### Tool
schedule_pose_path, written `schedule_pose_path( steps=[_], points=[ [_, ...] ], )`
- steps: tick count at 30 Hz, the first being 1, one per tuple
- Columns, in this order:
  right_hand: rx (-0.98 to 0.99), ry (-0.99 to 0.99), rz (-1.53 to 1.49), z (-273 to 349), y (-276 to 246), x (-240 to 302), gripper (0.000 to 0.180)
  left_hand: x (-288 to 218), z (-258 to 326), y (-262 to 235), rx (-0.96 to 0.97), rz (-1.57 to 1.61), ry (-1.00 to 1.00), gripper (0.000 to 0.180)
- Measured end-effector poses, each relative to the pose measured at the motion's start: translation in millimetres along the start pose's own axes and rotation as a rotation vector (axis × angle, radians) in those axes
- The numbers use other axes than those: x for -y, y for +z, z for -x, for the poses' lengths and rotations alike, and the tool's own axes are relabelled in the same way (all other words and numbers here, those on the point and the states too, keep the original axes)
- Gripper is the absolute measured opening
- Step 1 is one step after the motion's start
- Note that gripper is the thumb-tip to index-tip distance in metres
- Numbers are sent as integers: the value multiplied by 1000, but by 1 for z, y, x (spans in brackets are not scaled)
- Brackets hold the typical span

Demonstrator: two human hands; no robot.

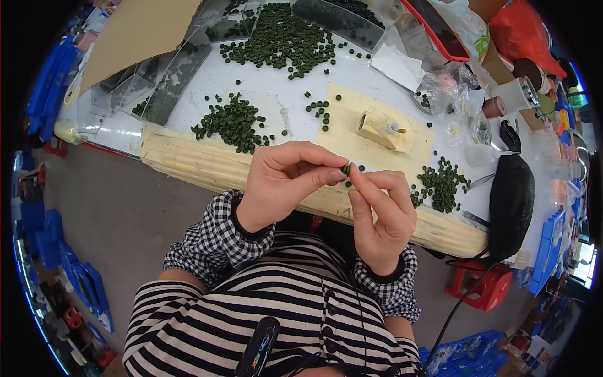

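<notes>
In the head view, your left hand [276,179] pinches one small green piece [345,170] between thumb and forefinger, with the other fingers curled behind. Your right hand [386,210] meets it from the other side: a fingertip lies at the piece, and the thumb appears to stand apart, lower down. Whether the right hand also grips cannot be told.

The piece sits between your fingertips, above the near part of the table and in front of the wooden block [383,130]. Similar pieces lie in a left pile [231,122], a right pile [443,185] and a large back heap [282,38].

Handling: treat the piece as very light; you should feel almost no weight. It is short and stubby, and probably firm, though the material cannot be confirmed by sight. Its rounded side may roll or slip under uneven pressure. Breakage seems unlikely; dropping it among lookalikes is the greater risk.

Hold: take it across opposite sides with the pads of thumb and forefinger. Apply light, even pressure. Keep the face toward the right hand uncovered. Steady your wrists near the padded table edge [188,160].
</notes>
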State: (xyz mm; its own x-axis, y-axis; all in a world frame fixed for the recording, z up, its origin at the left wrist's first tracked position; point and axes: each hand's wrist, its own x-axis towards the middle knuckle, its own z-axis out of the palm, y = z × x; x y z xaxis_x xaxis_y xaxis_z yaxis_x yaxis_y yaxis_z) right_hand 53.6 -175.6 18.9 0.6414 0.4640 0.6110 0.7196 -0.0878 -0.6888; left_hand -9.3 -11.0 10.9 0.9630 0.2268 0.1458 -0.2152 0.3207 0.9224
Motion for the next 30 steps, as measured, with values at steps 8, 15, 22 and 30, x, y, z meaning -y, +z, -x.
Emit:
schedule_pose_path(
  steps=[8, 15, 22, 30],
  points=[
    [-1, 4, -29, 2, 1, -1, 36, -4, -1, 1, 20, -151, 80, 19],
    [21, 85, -69, 4, -1, 2, 35, 0, -4, -1, 49, -250, 150, 20],
    [55, 145, -123, 5, -4, 2, 34, 1, -3, -1, 39, -225, 119, 18],
    [84, 121, -138, 4, -9, 1, 35, -2, -1, 0, 49, -83, 21, 18]
  ],
)
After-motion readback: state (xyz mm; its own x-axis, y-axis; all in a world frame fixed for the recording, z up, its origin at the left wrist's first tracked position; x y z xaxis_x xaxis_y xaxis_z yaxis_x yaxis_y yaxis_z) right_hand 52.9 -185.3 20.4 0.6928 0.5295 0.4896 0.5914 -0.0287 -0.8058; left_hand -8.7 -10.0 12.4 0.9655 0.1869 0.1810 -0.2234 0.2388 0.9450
